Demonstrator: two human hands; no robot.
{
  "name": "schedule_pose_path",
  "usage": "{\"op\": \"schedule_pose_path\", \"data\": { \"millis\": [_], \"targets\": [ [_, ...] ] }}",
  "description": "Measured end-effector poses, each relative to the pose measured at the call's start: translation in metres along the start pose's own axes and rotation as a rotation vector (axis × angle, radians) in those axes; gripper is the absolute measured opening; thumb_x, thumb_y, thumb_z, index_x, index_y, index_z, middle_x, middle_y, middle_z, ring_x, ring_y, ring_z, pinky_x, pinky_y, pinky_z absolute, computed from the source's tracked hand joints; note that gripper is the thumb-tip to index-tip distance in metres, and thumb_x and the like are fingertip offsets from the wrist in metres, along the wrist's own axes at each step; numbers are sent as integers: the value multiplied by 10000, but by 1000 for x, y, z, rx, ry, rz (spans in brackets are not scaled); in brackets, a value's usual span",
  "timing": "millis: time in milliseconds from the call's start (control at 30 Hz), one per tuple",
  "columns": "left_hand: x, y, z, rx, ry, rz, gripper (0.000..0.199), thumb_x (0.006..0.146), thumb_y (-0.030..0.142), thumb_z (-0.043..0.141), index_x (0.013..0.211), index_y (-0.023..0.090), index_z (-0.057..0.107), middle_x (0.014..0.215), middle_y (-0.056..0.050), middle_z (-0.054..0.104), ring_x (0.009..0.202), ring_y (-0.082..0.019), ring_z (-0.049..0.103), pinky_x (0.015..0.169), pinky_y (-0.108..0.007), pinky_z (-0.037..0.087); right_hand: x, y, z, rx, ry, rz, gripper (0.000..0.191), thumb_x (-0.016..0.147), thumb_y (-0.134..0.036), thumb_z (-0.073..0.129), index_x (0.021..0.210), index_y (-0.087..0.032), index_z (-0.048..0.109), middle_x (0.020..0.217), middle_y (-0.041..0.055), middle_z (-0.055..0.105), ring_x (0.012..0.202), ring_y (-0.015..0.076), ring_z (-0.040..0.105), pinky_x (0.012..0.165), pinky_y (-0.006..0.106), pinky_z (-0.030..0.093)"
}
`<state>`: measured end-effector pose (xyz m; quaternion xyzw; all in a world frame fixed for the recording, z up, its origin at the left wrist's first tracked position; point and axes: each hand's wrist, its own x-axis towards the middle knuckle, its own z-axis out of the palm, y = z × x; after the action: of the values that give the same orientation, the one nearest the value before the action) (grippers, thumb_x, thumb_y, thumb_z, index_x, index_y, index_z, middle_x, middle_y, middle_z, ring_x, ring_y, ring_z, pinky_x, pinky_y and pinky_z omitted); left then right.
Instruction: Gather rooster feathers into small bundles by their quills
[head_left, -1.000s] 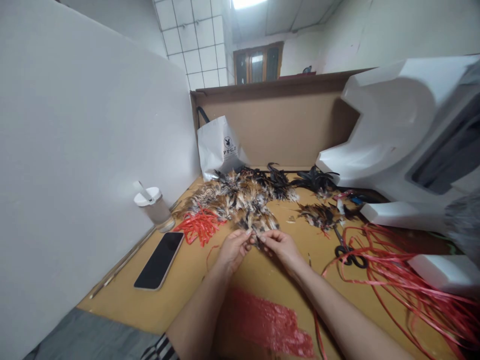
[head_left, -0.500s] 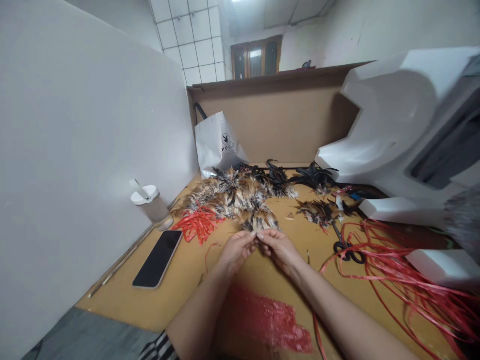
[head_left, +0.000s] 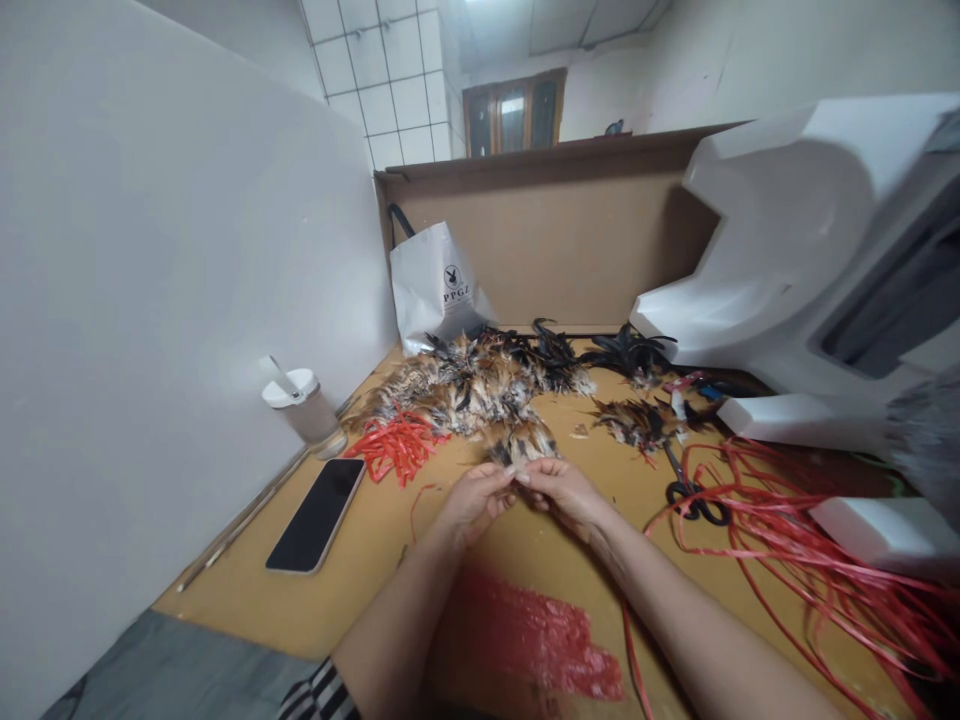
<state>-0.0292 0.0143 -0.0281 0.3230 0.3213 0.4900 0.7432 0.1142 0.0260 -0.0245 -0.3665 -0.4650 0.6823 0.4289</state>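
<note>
My left hand (head_left: 480, 500) and my right hand (head_left: 559, 490) meet fingertip to fingertip over the middle of the table. Both are closed in a pinch on a small pale feather end (head_left: 512, 472), mostly covered by the fingers. Just beyond the fingertips fans a tuft of brown and cream feathers (head_left: 519, 440); I cannot tell how much of it is in my grip. Behind lies a large heap of brown, white and black feathers (head_left: 469, 385). Cut red plastic strips (head_left: 396, 447) are piled left of my hands.
Left are a phone (head_left: 316, 515) and a lidded cup (head_left: 306, 410). On the right lie black-handled scissors (head_left: 697, 503), long red ribbon strands (head_left: 825, 560), a feather bunch (head_left: 637, 422) and white foam (head_left: 787, 220). A white bag (head_left: 435, 285) leans at the back; red film (head_left: 555, 640) lies in front.
My fingertips have shifted slightly and the pale bit between them shows a little more. A dark piece under my right fingers is less visible. The rest lies as before.
</note>
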Motion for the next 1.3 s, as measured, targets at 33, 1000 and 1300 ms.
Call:
{"op": "schedule_pose_path", "data": {
  "millis": [33, 1000, 1300],
  "targets": [
    [0, 0, 0, -2, -4, -6, 172, 596, 251, 692, 648, 120, 594, 696, -52, 612, 639, -113, 543, 592, -217, 363, 0, -1, -1, 4, -16, 19, 249, 568, -338, 698, 580, -135, 554, 406, -56, 437, 371, 42, 331, 391, 188, 196],
    [1, -3, 0, 106, 40, -33, 192, 580, 252, 698, 625, 105, 583, 620, -30, 593, 504, -52, 494, 478, -165, 328, -1, -10, -7, -154, 77, -116, 258, 591, -348, 664, 605, -156, 493, 425, -61, 482, 360, 44, 365, 367, 172, 223],
    [-1, 2, 2, 73, 18, -151, 165, 638, 203, 662, 757, 98, 613, 716, -65, 651, 540, -61, 551, 465, -147, 357, 0, -8, -4, -180, 130, -171, 271, 582, -357, 666, 613, -145, 500, 452, -70, 449, 398, 42, 352, 405, 179, 227]
  ]
}}
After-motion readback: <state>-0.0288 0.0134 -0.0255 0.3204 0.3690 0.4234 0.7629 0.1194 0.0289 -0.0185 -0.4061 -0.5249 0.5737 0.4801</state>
